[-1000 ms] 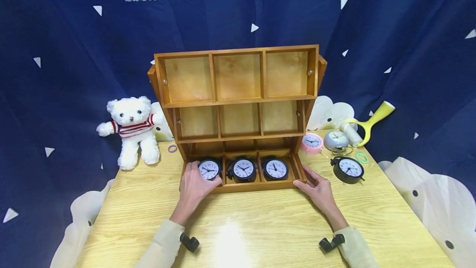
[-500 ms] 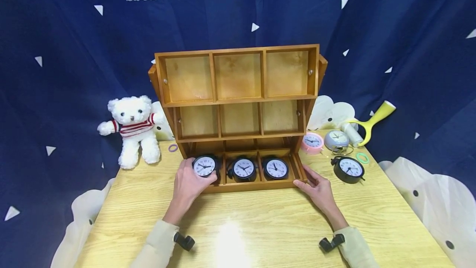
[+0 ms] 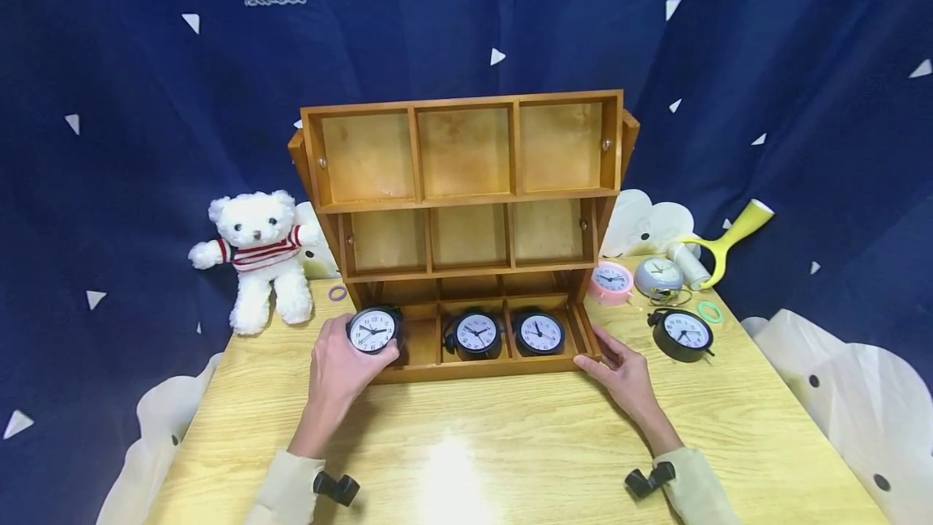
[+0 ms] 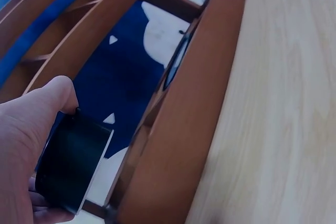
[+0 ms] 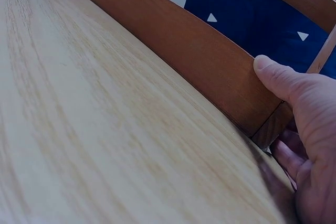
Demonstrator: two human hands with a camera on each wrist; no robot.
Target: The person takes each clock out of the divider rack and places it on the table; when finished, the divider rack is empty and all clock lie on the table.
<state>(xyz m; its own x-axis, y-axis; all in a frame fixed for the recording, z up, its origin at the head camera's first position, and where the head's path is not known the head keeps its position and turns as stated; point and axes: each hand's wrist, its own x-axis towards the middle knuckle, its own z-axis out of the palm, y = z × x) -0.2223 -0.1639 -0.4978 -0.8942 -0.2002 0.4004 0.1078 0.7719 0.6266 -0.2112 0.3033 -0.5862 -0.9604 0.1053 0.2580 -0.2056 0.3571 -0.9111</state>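
Observation:
My left hand (image 3: pixel 337 371) grips a black round alarm clock (image 3: pixel 372 330) with a white dial. In the left wrist view the clock's black side (image 4: pixel 73 163) shows between thumb and fingers, raised over the left compartment of a brown wooden tiered organizer (image 3: pixel 466 202). Two more black alarm clocks lie face up in its bottom tray, one in the middle compartment (image 3: pixel 475 333) and one in the right (image 3: pixel 540 332). My right hand (image 3: pixel 628 383) holds the tray's front right corner, thumb on the front board (image 5: pixel 199 56), fingers round the side.
Right of the organizer stand a pink clock (image 3: pixel 611 280), a grey-blue clock (image 3: pixel 659 275) and another black alarm clock (image 3: pixel 683 334). A yellow forked handle (image 3: pixel 729 241) and green ring (image 3: pixel 709 312) lie nearby. At left are a white teddy bear (image 3: pixel 261 262) and purple ring (image 3: pixel 338 292).
My left hand has lifted the black alarm clock out of the left compartment and moved it left, toward the tray's left end. The right hand has stayed at the corner.

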